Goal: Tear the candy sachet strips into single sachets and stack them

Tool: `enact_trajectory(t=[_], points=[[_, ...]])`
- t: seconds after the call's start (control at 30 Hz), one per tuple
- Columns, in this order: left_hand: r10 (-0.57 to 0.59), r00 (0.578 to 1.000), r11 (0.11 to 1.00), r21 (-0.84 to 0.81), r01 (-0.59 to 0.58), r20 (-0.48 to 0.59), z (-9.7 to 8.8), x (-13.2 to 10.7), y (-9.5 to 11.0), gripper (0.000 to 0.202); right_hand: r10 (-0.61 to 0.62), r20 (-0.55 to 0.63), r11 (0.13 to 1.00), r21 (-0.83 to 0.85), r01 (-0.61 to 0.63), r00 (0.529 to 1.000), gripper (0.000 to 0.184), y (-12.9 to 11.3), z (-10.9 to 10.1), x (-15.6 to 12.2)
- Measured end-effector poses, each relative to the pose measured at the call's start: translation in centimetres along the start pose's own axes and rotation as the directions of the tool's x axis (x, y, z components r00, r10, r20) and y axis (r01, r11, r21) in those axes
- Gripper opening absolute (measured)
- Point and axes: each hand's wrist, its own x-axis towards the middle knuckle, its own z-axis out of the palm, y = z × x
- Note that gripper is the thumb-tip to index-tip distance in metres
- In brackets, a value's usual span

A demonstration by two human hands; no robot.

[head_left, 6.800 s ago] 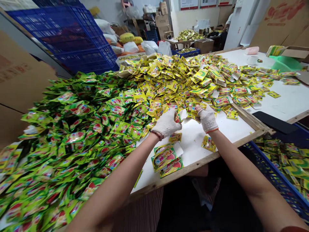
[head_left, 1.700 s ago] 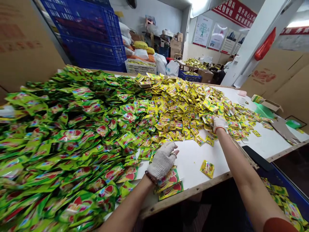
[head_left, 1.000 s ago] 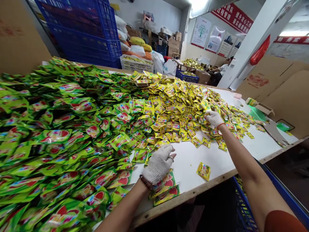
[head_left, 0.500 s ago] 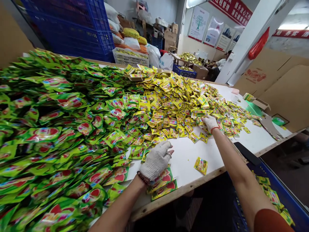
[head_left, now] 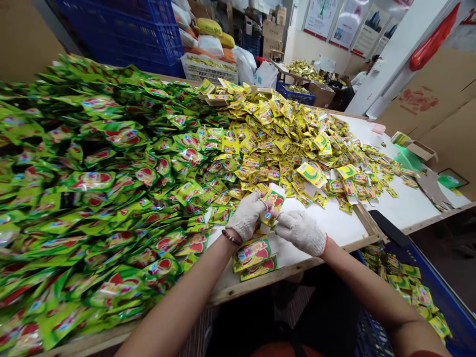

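Note:
In front of me a small printed carton (head_left: 273, 203) with a white flap at its top is held between both hands. My left hand (head_left: 247, 215), in a white knitted glove with bare fingertips, grips its left side. My right hand (head_left: 302, 232), gloved too, has its fingers closed at the carton's lower right edge, partly hiding it. Beneath them, flat printed cartons (head_left: 253, 252) with watermelon pictures lie at the table edge. A big heap of green watermelon packets (head_left: 92, 181) spreads to the left, and a heap of small yellow packets (head_left: 266, 119) lies beyond my hands.
The white tabletop (head_left: 336, 220) has a wooden rim. A black flat object (head_left: 388, 228) lies at its right edge, above a blue crate (head_left: 442, 277) holding yellow packets. Stacked blue crates (head_left: 122, 34) stand behind. Cardboard (head_left: 412, 109) leans at the right; another person sits far back.
My right hand has come back from the yellow heap toward my left hand. A carton is now between both hands. The view has tilted down; the lone yellow packet's spot is covered.

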Motion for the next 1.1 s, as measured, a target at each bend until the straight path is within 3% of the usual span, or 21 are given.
enact_trajectory(t=[0.07,0.13,0.17,0.23,0.3,0.33,0.4,0.47,0.5,0.57,0.67,0.77,0.83,0.93,1.03,1.1], points=[[0.073,0.995,0.995,0.077,-0.067,-0.069,-1.1,0.0,0.6,0.053,-0.020,-0.046,0.983,0.181,0.028,0.999,0.017,-0.1,-0.7,0.1],[0.143,0.989,0.972,0.189,-0.137,-0.019,-2.0,-0.3,1.3,0.055,0.163,-0.159,0.896,0.436,-0.079,0.974,0.013,0.3,-1.8,0.3],[0.170,0.985,0.954,0.246,-0.174,0.037,-2.3,-0.5,1.5,0.054,0.301,-0.179,0.813,0.562,-0.154,0.937,0.010,0.7,-2.3,0.4],[0.181,0.969,0.907,0.353,-0.231,0.169,-2.5,-0.9,1.6,0.052,0.526,-0.109,0.611,0.738,-0.286,0.844,0.015,1.3,-2.9,1.0],[0.208,0.953,0.821,0.491,-0.293,0.221,-2.2,-1.4,1.4,0.047,0.626,0.015,0.455,0.805,-0.381,0.780,0.025,1.9,-2.6,1.6],[0.257,0.942,0.732,0.594,-0.335,0.216,-2.0,-1.6,1.3,0.047,0.656,0.051,0.405,0.818,-0.408,0.753,0.029,2.0,-2.2,1.9],[0.376,0.901,0.430,0.821,-0.375,0.214,-1.3,-2.3,0.9,0.057,0.721,0.058,0.331,0.847,-0.416,0.691,0.034,2.0,-1.0,2.3],[0.431,0.870,0.094,0.947,-0.307,0.239,-0.6,-3.0,0.7,0.075,0.769,0.040,0.263,0.890,-0.373,0.638,0.037,1.6,0.1,2.4],[0.426,0.871,-0.027,0.966,-0.256,0.243,-0.3,-3.3,0.6,0.079,0.781,0.037,0.237,0.906,-0.350,0.623,0.039,1.3,0.5,2.4],[0.402,0.888,-0.150,0.973,-0.177,0.223,-0.1,-3.6,0.7,0.069,0.788,0.038,0.217,0.917,-0.334,0.615,0.039,0.8,0.8,2.3],[0.366,0.898,-0.174,0.966,-0.190,0.243,-0.7,-3.5,0.9,0.057,0.778,0.012,0.310,0.862,-0.401,0.628,0.032,0.6,-0.2,2.0],[0.334,0.884,-0.142,0.945,-0.296,0.327,-1.6,-3.2,0.9,0.060,0.706,0.009,0.502,0.698,-0.510,0.708,0.018,1.1,-1.8,1.9],[0.313,0.868,-0.114,0.922,-0.370,0.386,-1.9,-3.1,0.7,0.064,0.643,0.000,0.613,0.598,-0.516,0.766,0.012,1.3,-2.4,2.0],[0.307,0.844,-0.055,0.894,-0.445,0.439,-1.5,-3.2,0.2,0.064,0.570,-0.185,0.764,0.478,-0.433,0.801,0.012,0.9,-2.1,2.5],[0.329,0.857,0.030,0.902,-0.430,0.397,-0.8,-3.4,-0.3,0.055,0.447,-0.405,0.892,0.269,-0.363,0.798,0.013,-0.4,-1.0,3.0],[0.339,0.873,0.057,0.919,-0.391,0.350,-0.6,-3.5,-0.4,0.051,0.383,-0.417,0.924,0.162,-0.347,0.825,0.014,-1.1,-0.5,3.1]])
